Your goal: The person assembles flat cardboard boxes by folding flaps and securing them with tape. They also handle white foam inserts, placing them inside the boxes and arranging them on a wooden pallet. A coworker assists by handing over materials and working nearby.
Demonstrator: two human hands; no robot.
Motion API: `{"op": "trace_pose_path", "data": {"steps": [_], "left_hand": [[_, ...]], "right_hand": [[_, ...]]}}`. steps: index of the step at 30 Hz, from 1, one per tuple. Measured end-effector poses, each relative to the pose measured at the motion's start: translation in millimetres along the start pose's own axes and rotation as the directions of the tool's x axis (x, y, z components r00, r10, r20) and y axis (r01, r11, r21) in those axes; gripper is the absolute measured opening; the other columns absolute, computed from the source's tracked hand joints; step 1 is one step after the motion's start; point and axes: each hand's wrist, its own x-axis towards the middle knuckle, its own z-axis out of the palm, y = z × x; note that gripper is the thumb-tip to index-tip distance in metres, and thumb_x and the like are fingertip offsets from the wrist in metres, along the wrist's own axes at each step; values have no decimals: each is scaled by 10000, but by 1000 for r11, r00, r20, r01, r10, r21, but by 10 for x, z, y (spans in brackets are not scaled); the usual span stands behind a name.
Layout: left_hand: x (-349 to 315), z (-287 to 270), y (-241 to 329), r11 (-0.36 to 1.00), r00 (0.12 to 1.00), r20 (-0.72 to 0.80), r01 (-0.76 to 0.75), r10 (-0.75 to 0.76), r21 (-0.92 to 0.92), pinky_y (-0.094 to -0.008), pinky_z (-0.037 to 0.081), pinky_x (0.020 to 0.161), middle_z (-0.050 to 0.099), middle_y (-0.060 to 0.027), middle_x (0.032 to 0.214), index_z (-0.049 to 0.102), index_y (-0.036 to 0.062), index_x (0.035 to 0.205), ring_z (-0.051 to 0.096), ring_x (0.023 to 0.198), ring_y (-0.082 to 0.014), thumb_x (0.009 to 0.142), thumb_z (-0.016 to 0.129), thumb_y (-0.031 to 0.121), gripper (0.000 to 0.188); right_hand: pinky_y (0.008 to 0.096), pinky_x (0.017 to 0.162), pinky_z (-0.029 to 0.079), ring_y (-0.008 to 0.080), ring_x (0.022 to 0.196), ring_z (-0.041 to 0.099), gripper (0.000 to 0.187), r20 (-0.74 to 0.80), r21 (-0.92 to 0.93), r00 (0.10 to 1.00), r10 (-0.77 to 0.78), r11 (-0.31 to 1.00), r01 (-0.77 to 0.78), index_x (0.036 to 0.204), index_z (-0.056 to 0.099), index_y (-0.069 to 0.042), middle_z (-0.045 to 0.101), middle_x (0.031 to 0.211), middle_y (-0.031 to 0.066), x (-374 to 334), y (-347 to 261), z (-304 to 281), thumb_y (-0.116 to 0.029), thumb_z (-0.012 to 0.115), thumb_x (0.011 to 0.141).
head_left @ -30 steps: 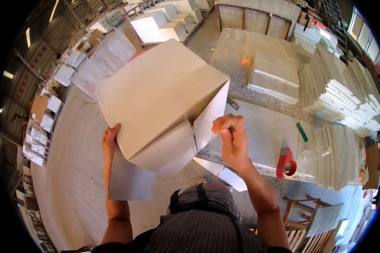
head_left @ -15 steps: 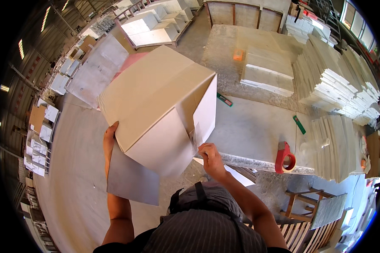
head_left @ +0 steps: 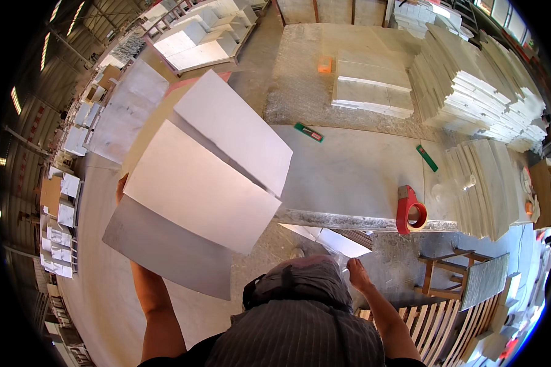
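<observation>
Beside the stone-topped counter (head_left: 343, 165), gripping the tilted carton (head_left: 196, 183) at its left edge with the left hand (head_left: 122, 187), with the right hand's (head_left: 357, 273) grasp indeterminable; apparently handling loose flaps (head_left: 242, 134), next probably requiring steady support.

Workshop with stacked pale slabs (head_left: 454, 76)

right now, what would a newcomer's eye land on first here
The big cardboard box left of centre stands out first, its pale flaps open and the person's left fingers at its left edge. Next comes the bright red tape dispenser near the front edge of the grey table. Stacked pale slabs rise toward the upper right.
</observation>
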Motion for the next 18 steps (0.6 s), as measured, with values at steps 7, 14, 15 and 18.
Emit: {"op": "trace_pose_path", "data": {"steps": [7,14,15,18], "left_hand": [[160,-242,-33,977,983,-178,1,38,214,-312,469,745,592,-114,994,536,10,1093,580,863,-220,882,420,360,425],[339,-351,274,731,856,-295,-132,424,670,-316,458,762,575,-130,1020,519,-11,1118,566,867,-222,895,408,390,472],[383,-166,318,640,808,-270,-164,524,751,-317,457,764,572,-133,1024,517,-14,1122,564,868,-222,897,406,394,479],[274,452,309,486,745,-102,-318,659,814,-318,452,771,565,-140,1035,509,-24,1132,558,870,-223,902,401,407,500]], "right_hand": [[419,668,396,358,757,498,224,-233,-141,959,159,971,-195,958,422,-29,512,771,163,-592,459,175,-77,559,788],[414,694,441,337,819,549,391,-126,136,820,558,828,-543,1014,535,-39,566,818,170,-813,20,-299,-258,686,728],[399,681,444,322,812,556,334,-151,142,804,575,818,-558,950,577,-42,573,801,158,-836,82,-199,-257,694,723],[397,708,452,303,834,553,208,-243,168,766,594,804,-570,790,658,-77,605,789,123,-791,39,-82,-282,658,754]]}}
